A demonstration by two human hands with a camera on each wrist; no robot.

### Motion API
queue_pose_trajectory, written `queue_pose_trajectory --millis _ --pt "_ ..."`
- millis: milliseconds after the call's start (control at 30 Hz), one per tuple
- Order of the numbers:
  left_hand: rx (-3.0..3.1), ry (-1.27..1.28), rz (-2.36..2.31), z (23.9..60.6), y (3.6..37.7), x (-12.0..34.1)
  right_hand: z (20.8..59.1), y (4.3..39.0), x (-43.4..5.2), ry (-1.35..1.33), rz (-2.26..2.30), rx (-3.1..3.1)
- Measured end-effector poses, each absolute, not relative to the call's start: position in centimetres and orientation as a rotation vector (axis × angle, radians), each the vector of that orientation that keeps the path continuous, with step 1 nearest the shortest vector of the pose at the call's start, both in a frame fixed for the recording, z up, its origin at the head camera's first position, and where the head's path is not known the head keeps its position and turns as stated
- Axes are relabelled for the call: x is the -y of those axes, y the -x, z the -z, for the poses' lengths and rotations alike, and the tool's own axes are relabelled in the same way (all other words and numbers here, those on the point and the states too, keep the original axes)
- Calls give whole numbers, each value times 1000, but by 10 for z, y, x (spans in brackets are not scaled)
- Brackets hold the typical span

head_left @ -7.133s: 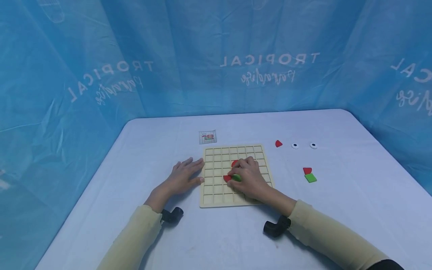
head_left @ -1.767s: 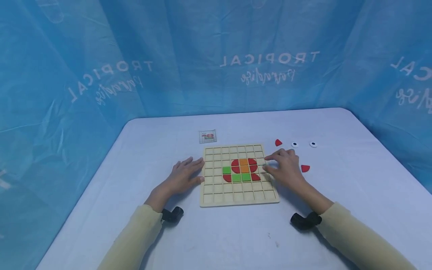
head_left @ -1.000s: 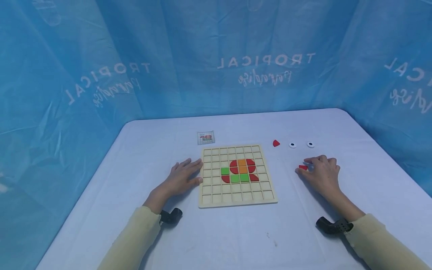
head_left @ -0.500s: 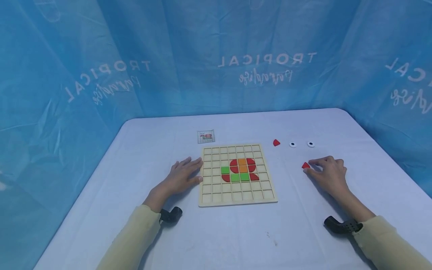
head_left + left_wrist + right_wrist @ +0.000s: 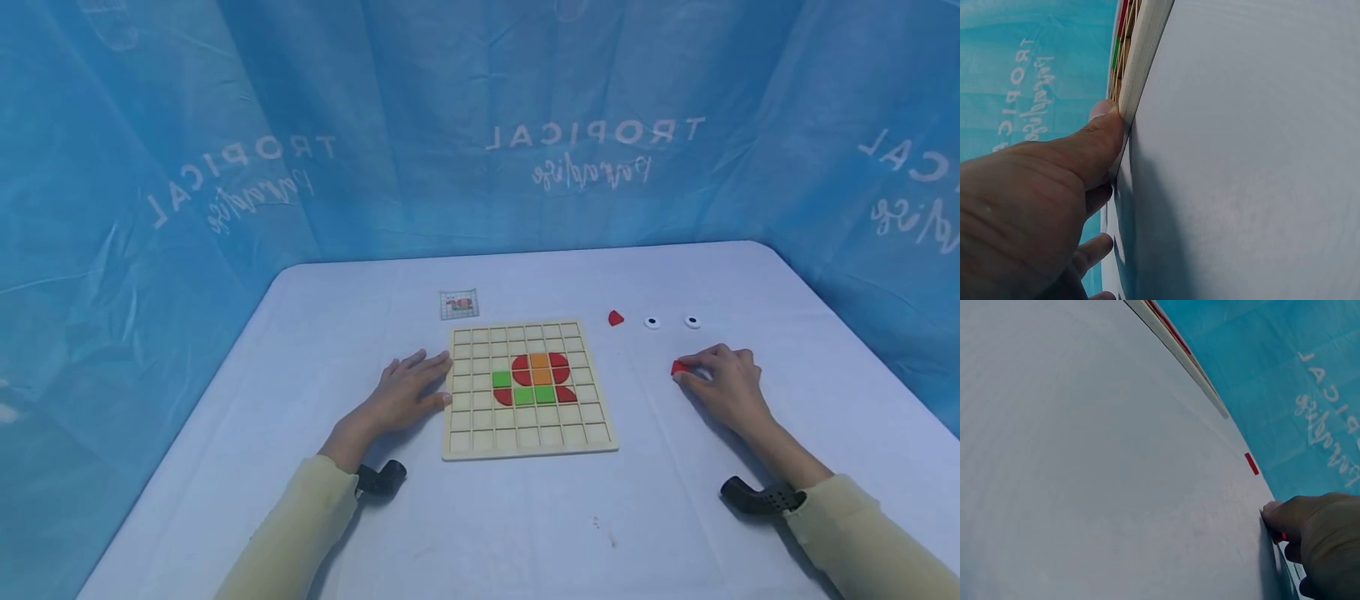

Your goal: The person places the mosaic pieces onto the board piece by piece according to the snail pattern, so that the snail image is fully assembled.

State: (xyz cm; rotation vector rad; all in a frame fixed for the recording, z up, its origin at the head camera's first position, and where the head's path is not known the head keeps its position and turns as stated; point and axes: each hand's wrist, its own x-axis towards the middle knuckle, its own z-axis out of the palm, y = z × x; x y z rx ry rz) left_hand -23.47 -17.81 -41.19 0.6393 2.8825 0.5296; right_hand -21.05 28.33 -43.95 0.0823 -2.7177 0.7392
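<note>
My left hand (image 5: 408, 392) lies with spread fingers at the left edge of a pale wooden grid board (image 5: 480, 442); in the left wrist view, the thumb (image 5: 1100, 140) touches the board's side. Set in the grid are red rounded tiles (image 5: 521, 370), orange squares (image 5: 541, 368) and green squares (image 5: 522, 396). To the right of the board, my right hand (image 5: 726, 387) pinches a red quarter-round tile (image 5: 678, 367) between thumb and fingertips, low over the table. In the right wrist view, only a sliver of this tile shows under the fingers.
Behind the board lies a small picture card (image 5: 459, 304) with a gridded coloured figure. Another red quarter-round tile (image 5: 616, 318) and two white eye discs (image 5: 652, 322) lie at the back right. A white cloth (image 5: 525, 525) covers the table, and a blue printed curtain (image 5: 420, 167) hangs behind.
My right hand has moved from the board to the right and now pinches the red tile, which has turned. The loose green tile left its place at the right. My left hand stays put.
</note>
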Motion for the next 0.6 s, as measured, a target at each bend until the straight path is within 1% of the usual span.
queue_pose_trajectory --millis 133,267,600 --pt "-2881 -636 -528 411 234 178 434 212 -276 -97 -813 2723" --pt "-2885 -633 -525 410 233 178 425 215 -258 -127 -892 2713" --pt "-2879 -614 -523 410 233 178 410 232 -180 -258 -1068 2748"
